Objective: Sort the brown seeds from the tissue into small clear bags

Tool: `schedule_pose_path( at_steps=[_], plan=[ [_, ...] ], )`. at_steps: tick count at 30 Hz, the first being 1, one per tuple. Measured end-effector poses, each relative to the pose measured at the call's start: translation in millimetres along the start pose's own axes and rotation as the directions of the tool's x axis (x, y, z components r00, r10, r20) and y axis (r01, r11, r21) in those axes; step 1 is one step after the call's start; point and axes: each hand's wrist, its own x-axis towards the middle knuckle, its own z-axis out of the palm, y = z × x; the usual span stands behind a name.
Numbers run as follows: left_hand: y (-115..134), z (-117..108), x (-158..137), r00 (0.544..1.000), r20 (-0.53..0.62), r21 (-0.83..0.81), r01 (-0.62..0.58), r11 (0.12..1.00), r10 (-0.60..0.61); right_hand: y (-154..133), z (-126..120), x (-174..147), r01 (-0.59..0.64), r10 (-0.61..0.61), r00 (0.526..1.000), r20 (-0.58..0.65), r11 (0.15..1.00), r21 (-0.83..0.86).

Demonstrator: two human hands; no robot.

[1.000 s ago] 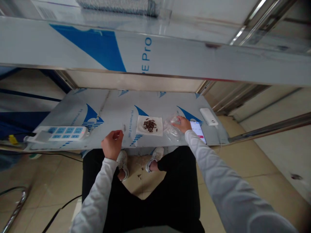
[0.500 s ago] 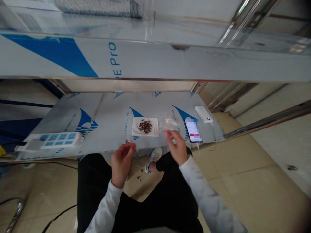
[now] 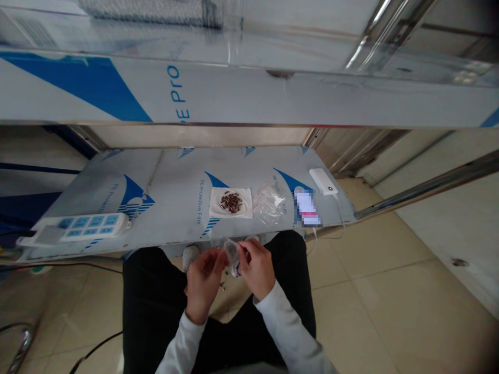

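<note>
Two hands [image 3: 205, 280] [image 3: 258, 266], clear plastic bag [image 3: 231, 250] pinched between, long axis unclear

Small clear bag [image 3: 231, 250] pinched by fingertips of left hand [image 3: 205, 278] and right hand [image 3: 258, 264], near shelf edge. Dark-brown pieces [image 3: 231, 201] heaped on white square [image 3: 246, 212]; crumpled clear plastic [image 3: 268, 203] laid just beside. Phone [image 3: 306, 208] and power strip [image 3: 88, 227] set on film-covered shelf [image 3: 175, 182].
</note>
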Motion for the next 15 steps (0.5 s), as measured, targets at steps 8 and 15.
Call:
schedule_pose_path(
  at_steps=[8,15],
  plan=[
    [32.4,-16.9,2.3,0.985,-0.013,0.366,-0.154,0.918,0.17,-12.6,-6.5,13.1,0.2,-0.218,0.97,0.105,0.967,0.159],
    [43.7,-20.2,13.4,0.984,0.006,0.37,-0.166,0.914,0.177,-6.8,-4.4,39.9,0.169,-0.284,0.91,0.302,0.919,0.356]
  ],
)
